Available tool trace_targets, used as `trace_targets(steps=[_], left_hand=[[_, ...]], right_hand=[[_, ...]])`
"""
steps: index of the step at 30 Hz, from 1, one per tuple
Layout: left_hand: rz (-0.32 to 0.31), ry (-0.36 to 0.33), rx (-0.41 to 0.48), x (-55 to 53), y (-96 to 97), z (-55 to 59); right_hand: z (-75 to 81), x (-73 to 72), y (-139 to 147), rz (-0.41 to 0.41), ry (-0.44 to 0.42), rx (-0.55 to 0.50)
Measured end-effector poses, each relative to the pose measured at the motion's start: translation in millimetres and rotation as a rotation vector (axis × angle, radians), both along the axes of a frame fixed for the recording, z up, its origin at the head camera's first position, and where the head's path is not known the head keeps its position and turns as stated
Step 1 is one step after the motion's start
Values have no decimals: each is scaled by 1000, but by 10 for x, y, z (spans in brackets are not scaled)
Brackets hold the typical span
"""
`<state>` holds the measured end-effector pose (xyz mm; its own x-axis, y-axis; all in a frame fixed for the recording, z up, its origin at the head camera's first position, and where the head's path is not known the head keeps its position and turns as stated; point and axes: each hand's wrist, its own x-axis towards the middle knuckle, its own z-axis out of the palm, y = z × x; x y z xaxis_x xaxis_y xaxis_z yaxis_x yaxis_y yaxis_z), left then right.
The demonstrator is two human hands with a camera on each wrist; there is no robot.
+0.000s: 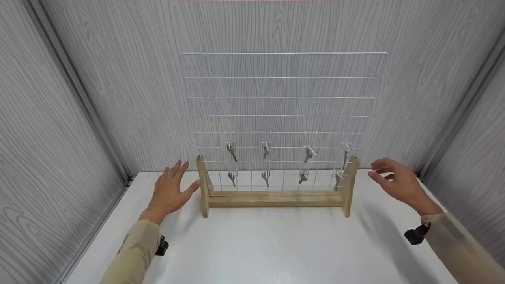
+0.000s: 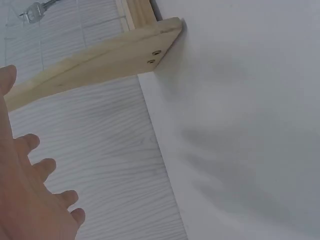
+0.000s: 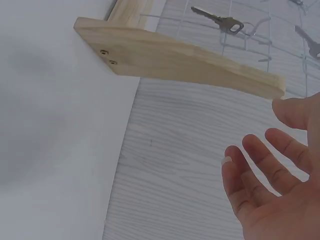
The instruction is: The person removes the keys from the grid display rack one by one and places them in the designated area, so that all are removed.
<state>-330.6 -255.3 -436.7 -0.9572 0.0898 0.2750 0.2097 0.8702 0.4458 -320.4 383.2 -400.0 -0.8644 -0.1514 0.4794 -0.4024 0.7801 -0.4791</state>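
Note:
A white wire grid (image 1: 284,53) stands upright in a wooden base (image 1: 276,203) with a side piece at each end. Several metal keys (image 1: 266,149) hang from white hooks in two rows on its lower half. My left hand (image 1: 169,193) is beside the left side piece (image 1: 202,185), fingers spread and holding nothing, the thumb close to the wood. To the right of the right side piece (image 1: 349,187), my right hand (image 1: 398,185) has its fingers loosely bent around nothing. In the right wrist view a key (image 3: 227,24) hangs just beyond that side piece.
The base rests on a white table (image 1: 276,244) near its back edge. Wood-grain panels (image 1: 118,79) enclose the back and both sides, with dark strips along the corners. Both wrists wear a small black camera (image 1: 416,234) over beige sleeves.

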Motion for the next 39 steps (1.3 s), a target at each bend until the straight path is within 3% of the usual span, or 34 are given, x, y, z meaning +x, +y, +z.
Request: trace_targets(steps=[9, 18, 39], left_hand=[[-39, -78, 266, -70, 91, -40], [-61, -66, 437, -143, 241, -71], [-99, 52, 545, -207, 377, -162]], right_hand=[[-49, 54, -270, 14, -13, -59], [-121, 38, -439, 18, -24, -51], [-214, -75, -648, 40, 10, -98]])
